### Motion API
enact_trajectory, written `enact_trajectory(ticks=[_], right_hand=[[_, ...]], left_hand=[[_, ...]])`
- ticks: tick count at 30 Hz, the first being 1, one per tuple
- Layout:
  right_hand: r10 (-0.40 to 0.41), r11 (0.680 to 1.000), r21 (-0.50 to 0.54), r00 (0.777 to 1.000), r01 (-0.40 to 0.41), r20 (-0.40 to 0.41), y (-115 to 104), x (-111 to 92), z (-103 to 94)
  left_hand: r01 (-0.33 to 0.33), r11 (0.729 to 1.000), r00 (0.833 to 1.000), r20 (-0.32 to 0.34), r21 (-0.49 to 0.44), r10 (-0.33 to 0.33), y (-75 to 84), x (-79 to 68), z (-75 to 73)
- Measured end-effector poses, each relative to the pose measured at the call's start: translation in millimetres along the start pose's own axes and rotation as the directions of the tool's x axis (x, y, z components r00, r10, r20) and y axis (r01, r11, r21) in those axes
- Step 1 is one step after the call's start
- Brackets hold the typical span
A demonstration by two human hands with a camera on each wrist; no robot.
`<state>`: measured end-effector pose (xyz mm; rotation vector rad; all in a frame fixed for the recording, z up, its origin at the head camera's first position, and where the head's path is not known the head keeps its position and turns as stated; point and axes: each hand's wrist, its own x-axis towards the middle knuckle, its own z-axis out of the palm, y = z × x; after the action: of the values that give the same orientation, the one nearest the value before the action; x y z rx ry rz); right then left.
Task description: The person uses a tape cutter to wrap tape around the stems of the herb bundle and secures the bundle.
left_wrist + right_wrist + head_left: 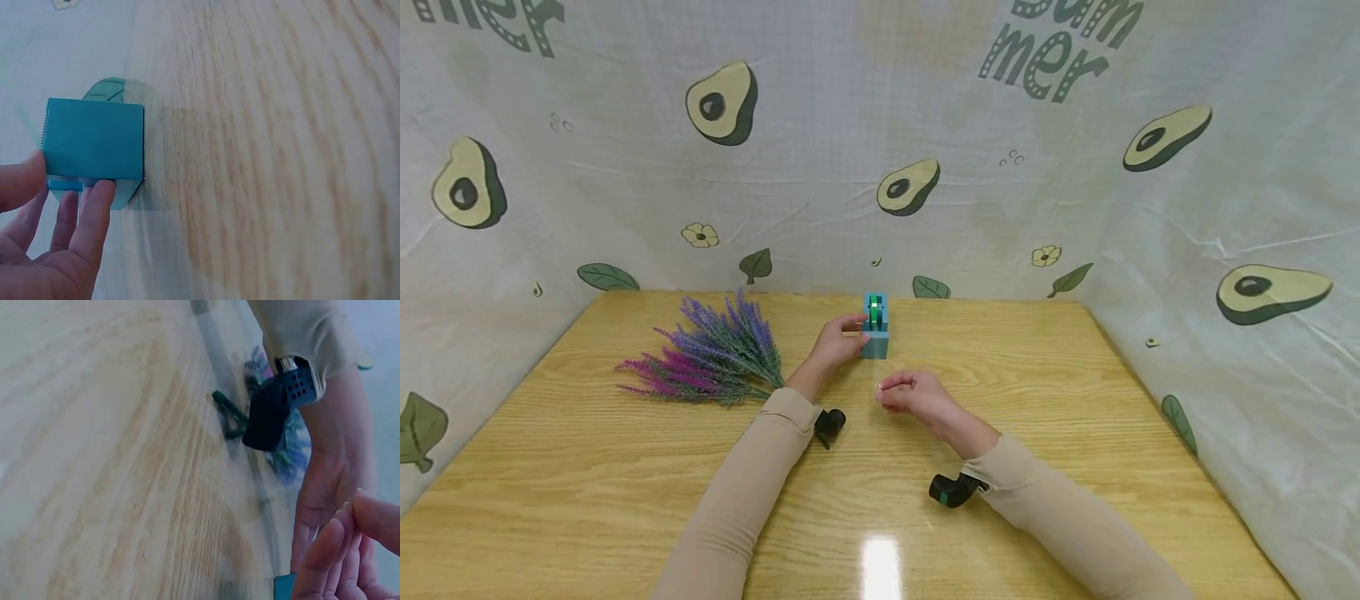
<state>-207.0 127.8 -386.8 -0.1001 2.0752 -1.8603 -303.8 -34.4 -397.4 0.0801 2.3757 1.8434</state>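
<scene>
A blue tape dispenser (875, 346) with a green roll (876, 310) in it stands on the table near the back wall. My left hand (837, 340) grips its left side, the thumb and fingers bent against the blue body (94, 139) in the left wrist view. Nearer to me, my right hand (919, 400) pinches the end of a clear strip of tape (877, 387) between thumb and fingertips. The strip is nearly invisible against the wood. In the right wrist view the fingertips (331, 534) press together, with the left hand behind them.
Purple and magenta artificial flowers (715, 358) lie to the left, their stems by my left wrist. A black camera (830, 423) sits on the left wrist, another (953, 490) on the right. Patterned cloth walls (820, 208) enclose the wooden table (1045, 383).
</scene>
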Motion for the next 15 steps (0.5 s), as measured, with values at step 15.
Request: enact_trajectory(ticks=[15], right_hand=[[0.018,1.0,-0.018,0.998,-0.017,0.055,-1.1,-28.7,5.8]], left_hand=[[-0.01,1.0,1.0,0.006,-0.029,0.01,-1.7,1.6,-0.5]])
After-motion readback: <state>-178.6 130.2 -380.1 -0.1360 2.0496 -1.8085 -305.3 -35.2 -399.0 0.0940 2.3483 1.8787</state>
